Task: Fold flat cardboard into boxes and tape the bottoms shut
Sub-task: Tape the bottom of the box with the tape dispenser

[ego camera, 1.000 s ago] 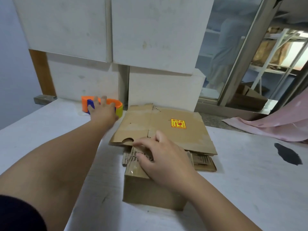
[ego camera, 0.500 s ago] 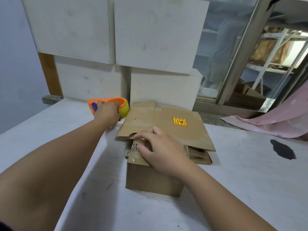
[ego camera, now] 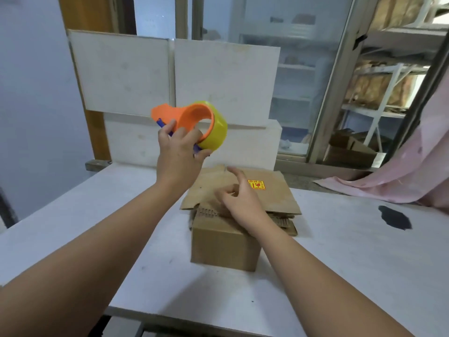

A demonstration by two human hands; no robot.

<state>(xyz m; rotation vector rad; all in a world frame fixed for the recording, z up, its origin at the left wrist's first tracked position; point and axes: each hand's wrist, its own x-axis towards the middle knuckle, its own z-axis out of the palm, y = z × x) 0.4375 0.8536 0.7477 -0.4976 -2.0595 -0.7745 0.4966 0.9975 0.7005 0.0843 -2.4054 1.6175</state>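
Note:
My left hand [ego camera: 178, 152] grips an orange tape dispenser with a yellow tape roll [ego camera: 204, 125] and holds it raised above the table, behind and to the left of the box. A small folded cardboard box [ego camera: 222, 246] stands on the white table [ego camera: 340, 263]. My right hand [ego camera: 239, 199] hovers just above the box top with its fingers loosely curled and the index finger lifted, holding nothing. Behind the box lies a stack of flat cardboard [ego camera: 277, 193] with a yellow and red sticker [ego camera: 256, 184].
White boards [ego camera: 218, 81] lean against the wall behind the table. A pink cloth [ego camera: 398, 176] drapes at the right, and a black patch [ego camera: 394, 217] marks the table there. Shelves with cardboard stand behind a glass door [ego camera: 303, 69].
My left hand has lifted the tape dispenser off the table and up into the air. My right hand has come off the box top. The camera has tilted upward.

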